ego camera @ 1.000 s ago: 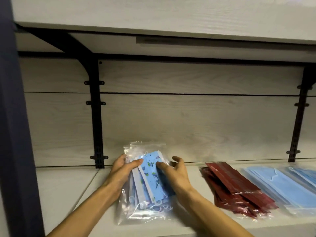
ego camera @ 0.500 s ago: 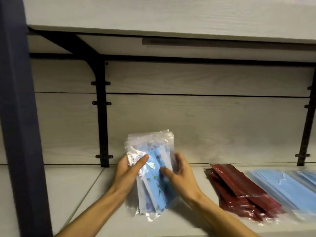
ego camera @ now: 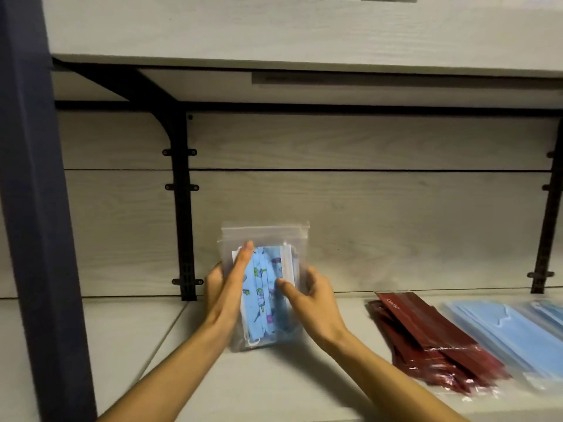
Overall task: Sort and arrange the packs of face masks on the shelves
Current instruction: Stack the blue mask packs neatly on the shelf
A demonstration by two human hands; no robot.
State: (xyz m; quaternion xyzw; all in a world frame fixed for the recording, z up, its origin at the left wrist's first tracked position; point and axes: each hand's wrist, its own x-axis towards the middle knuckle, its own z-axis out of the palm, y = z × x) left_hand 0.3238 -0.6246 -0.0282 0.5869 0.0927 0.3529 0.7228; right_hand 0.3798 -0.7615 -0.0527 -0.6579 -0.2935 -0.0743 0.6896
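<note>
A clear zip bag of blue patterned face masks (ego camera: 264,287) stands upright on its lower edge on the pale shelf (ego camera: 274,382), near the back panel. My left hand (ego camera: 227,287) grips the bag's left side, thumb across the front and fingers behind. My right hand (ego camera: 307,295) grips the right side the same way. A stack of dark red mask packs (ego camera: 426,339) lies flat to the right. Beyond it lie light blue mask packs (ego camera: 502,333).
A black shelf bracket (ego camera: 182,208) runs up the back panel just left of the bag. A dark blue upright post (ego camera: 33,208) bounds the left side. Another shelf board (ego camera: 304,32) hangs overhead. A second bracket (ego camera: 548,223) stands at the far right.
The bag has been raised from lying tilted on the shelf to standing upright, both hands staying on its sides. The view has shifted left and closer.
</note>
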